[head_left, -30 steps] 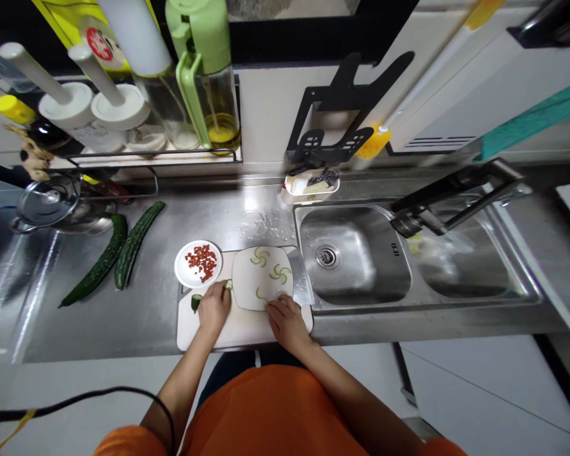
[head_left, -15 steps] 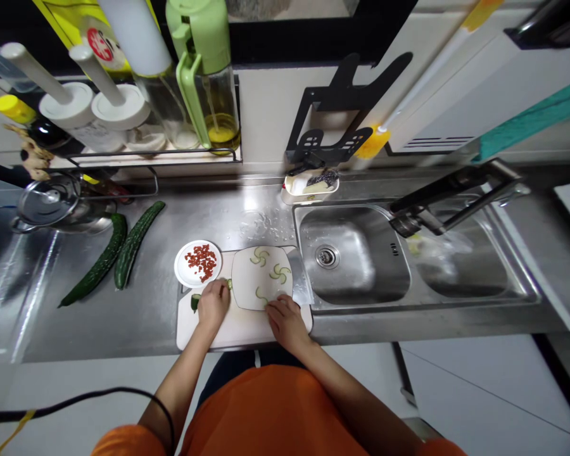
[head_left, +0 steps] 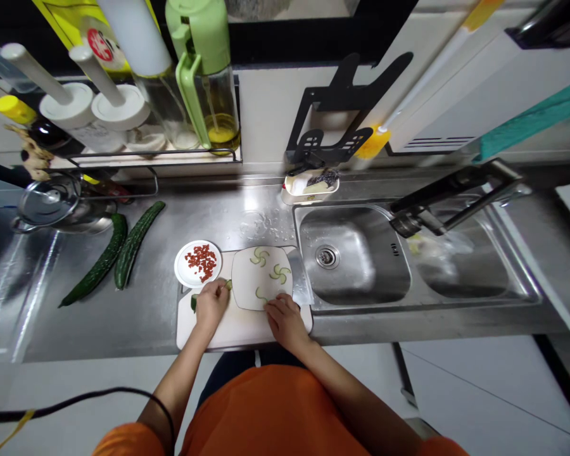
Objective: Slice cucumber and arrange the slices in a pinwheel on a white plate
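Note:
My left hand (head_left: pixel 212 304) is closed in a pinch, with pale green cucumber slices (head_left: pixel 228 285) at its fingertips beside the plate's left edge. A square white plate (head_left: pixel 247 269) rests on a pale cutting board (head_left: pixel 232 332). On it lie two pinwheels of curved cucumber slices (head_left: pixel 280 273) and a separate curved slice (head_left: pixel 259 293). My right hand (head_left: pixel 287 323) has its fingertips together at the plate's lower right, close to that slice; what they hold is hidden. A dark green cucumber piece (head_left: pixel 194 303) sits left of my left hand.
A round white dish (head_left: pixel 181 273) holds chopped red bits. Two whole cucumbers (head_left: pixel 137 244) lie to the left. What looks like a broad metal blade (head_left: pixel 301 275) juts out right of the plate. The double sink (head_left: pixel 356 297) and black faucet (head_left: pixel 437 196) stand at right.
My left hand has shifted very slightly left, keeping its pinch on the slices. My right fingertips have moved a little left along the plate's lower edge.

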A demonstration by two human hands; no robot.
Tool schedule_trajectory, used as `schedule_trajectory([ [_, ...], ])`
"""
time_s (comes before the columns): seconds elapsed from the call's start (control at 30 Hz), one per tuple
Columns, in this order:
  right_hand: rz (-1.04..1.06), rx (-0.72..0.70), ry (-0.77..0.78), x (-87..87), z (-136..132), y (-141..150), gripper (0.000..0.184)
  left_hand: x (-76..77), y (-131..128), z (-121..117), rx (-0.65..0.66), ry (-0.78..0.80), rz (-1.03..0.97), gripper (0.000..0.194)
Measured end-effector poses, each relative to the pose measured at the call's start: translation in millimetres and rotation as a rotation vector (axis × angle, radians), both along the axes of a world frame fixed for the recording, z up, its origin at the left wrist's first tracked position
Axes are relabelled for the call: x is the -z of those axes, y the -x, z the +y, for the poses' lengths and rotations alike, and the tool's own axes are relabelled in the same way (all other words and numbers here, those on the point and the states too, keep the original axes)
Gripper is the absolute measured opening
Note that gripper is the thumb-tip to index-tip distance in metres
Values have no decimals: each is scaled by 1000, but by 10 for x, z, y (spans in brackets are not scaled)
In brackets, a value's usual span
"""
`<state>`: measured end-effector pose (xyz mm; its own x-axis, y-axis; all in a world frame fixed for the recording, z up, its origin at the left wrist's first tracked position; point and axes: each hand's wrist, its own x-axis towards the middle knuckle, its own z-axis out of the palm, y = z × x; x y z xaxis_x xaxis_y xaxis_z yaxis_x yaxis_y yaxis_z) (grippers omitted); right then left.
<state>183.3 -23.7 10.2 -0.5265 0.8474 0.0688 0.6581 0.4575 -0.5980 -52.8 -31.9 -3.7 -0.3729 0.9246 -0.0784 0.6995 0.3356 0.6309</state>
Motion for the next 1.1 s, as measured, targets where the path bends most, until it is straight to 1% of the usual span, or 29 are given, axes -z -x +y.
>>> schedule_trajectory([
  [0.07,49,7,4,-4,33,28,23,-43,37,-21,-40,39,-90,18],
  [0.13,106,3,17,-13,82,77,23,-101,59,-32,-51,77,-210,21],
  [0.23,189,9,53,-43,177,184,23,-215,27,-17,-32,99,-416,24],
  [0.3,238,44,91,-77,244,263,23,-295,-43,7,-2,119,-558,24],
  [0.37,276,82,164,-118,305,329,23,-357,-133,33,35,166,-694,25],
  [0.47,300,140,356,-174,377,377,17,-394,-261,65,64,219,-845,28],
  [0.57,292,186,546,-210,412,356,13,-383,-352,75,63,241,-918,29],
  [0.67,288,214,648,-234,404,294,13,-376,-429,52,36,261,-986,29],
  [0.77,290,226,700,-254,365,230,13,-372,-504,-5,15,304,-1047,29],
  [0.87,293,231,730,-262,322,189,14,-339,-555,-72,-16,359,-1049,29],
  [1.0,304,248,749,-255,294,181,14,-276,-572,-118,-52,388,-1075,32],
  [1.1,311,248,755,-254,302,197,15,-258,-557,-113,-94,396,-1094,35],
])
